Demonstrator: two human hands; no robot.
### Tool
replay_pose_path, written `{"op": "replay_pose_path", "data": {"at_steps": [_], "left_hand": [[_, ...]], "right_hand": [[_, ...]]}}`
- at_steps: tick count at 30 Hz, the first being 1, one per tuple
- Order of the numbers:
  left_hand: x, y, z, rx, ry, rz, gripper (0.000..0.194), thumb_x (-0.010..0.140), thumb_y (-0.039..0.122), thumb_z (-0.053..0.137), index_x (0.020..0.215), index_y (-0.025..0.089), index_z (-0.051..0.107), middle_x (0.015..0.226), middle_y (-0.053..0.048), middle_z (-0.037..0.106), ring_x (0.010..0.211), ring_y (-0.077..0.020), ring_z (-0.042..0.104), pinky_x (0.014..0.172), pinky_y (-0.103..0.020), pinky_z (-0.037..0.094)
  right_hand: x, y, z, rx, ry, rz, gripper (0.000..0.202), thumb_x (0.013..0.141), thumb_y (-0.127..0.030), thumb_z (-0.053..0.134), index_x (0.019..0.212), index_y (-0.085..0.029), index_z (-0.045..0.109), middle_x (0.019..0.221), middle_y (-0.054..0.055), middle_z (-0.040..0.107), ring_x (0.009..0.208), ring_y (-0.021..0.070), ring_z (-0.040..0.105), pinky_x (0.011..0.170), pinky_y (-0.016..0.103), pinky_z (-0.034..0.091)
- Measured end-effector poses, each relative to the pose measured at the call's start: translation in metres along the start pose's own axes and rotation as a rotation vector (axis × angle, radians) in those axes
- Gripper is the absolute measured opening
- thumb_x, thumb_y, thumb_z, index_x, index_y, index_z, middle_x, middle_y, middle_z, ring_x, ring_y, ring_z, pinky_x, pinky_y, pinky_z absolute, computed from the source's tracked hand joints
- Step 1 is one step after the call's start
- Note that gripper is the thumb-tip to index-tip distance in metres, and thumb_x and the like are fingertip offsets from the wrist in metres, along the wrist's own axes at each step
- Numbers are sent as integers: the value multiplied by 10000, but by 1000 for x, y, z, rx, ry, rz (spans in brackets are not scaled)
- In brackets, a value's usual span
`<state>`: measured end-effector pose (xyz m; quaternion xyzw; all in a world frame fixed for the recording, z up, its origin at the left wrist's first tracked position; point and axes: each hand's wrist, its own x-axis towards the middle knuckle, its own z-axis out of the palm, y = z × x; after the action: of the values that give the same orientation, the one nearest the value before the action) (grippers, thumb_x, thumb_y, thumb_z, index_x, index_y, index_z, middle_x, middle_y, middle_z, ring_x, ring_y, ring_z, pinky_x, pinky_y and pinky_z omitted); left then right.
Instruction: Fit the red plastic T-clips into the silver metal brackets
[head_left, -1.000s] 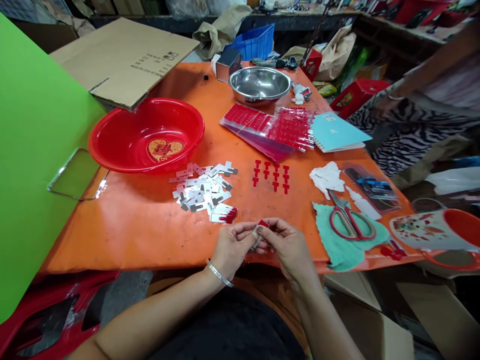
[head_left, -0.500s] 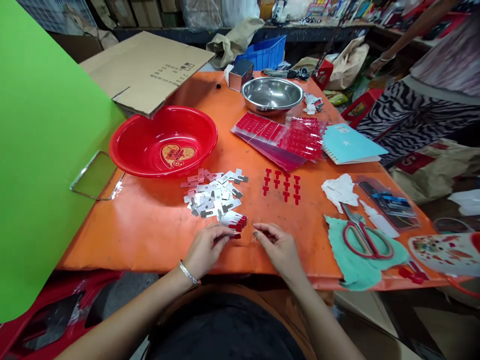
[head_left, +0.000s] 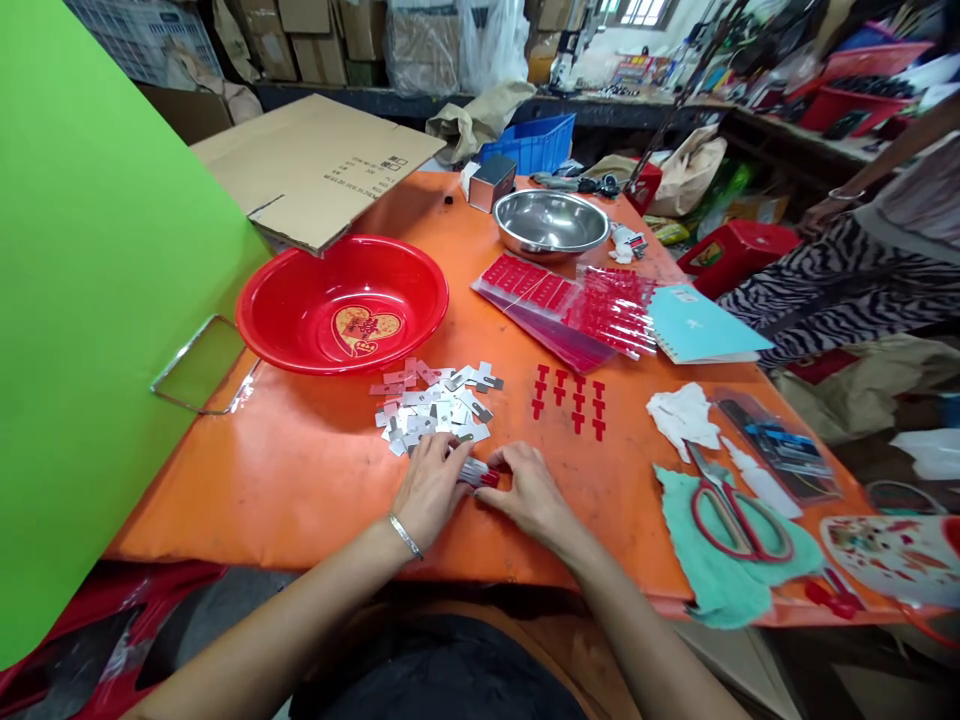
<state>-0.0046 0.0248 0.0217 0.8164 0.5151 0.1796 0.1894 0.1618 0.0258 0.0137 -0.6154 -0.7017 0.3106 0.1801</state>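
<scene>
My left hand (head_left: pixel 431 488) and my right hand (head_left: pixel 529 492) meet near the table's front edge, both closed around a small stack of red-tipped metal pieces (head_left: pixel 475 472). The left fingers grip the silvery end; the right thumb and fingers press on the red end. Just beyond my left hand lies a loose pile of flat metal pieces (head_left: pixel 435 405), silvery and overlapping, some reflecting pink. Small red T-shaped pieces (head_left: pixel 578 399) lie in short columns to the right of the pile. My fingers hide part of the stack.
A red basin (head_left: pixel 259 335) stands behind the pile, a steel bowl (head_left: pixel 551 222) farther back. Sheets of red pieces (head_left: pixel 525 285) lie near a blue notebook (head_left: pixel 701 325). Scissors (head_left: pixel 739 525) rest on a green cloth (head_left: pixel 694 560) at right. Someone in zebra-print trousers (head_left: pixel 795 290) is beyond the table.
My right hand has moved left and closed on the red end of the stack. My left hand has shifted from a single red-tipped piece onto the stack. The camera view has tilted up slightly.
</scene>
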Motion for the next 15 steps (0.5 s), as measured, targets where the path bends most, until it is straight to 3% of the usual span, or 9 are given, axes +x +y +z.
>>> {"op": "replay_pose_path", "data": {"at_steps": [5,9,12,15], "left_hand": [[6,-1,-6,44,-73,37,241,746,198,645,981,215,595,1090,-66,509,1013,-242,438,849,-404,422],[0,-4,-1,-48,-110,123,64,822,197,549,875,186,583,1011,-54,583,954,-212,504,829,-374,438],[-8,-13,4,-128,-147,168,139,864,170,461,904,197,592,878,-36,636,825,-178,572,748,-320,473],[-9,-24,-5,-192,-20,189,189,858,192,458,964,220,612,892,-37,677,792,-176,624,715,-289,500]], "right_hand": [[-5,-4,4,26,1,36,231,651,-85,619,847,-172,535,806,19,555,779,182,485,681,287,381],[-19,-12,7,20,7,-97,242,669,-1,525,823,-186,544,843,22,543,821,178,484,718,289,390],[-29,-19,3,30,15,-124,229,689,-28,558,848,-194,557,896,32,541,863,188,491,765,309,409],[-38,-22,-11,149,92,-103,373,692,-110,658,1033,-206,543,1019,49,538,955,196,498,853,322,414]]}}
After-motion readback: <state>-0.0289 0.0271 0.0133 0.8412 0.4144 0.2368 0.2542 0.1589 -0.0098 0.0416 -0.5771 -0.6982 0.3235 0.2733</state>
